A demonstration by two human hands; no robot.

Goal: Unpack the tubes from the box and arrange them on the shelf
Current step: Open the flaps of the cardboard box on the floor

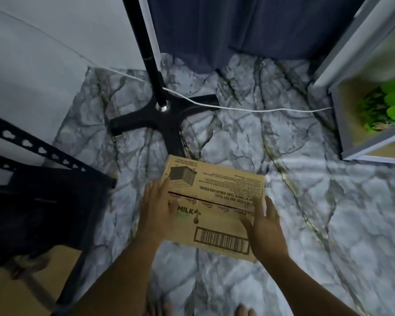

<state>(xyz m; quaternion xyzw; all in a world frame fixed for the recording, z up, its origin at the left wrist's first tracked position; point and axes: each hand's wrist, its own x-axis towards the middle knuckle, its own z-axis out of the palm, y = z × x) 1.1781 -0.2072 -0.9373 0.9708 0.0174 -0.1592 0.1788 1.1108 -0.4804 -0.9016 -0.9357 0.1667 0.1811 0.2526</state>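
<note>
— Both forearms reach down; what do the hands do?
— Left hand [158,207] and right hand [265,226] press straight fingers against the closed cardboard box [217,197] on the marble floor [328,224].
— Tubes?
— Hidden inside. Black shelf [43,197] is cut off, dim, left.

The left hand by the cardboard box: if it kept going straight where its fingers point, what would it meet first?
The left hand already lies on the cardboard box. Sliding on past the far edge, it would probably reach the black stand base first, though depth is hard to judge.
</note>
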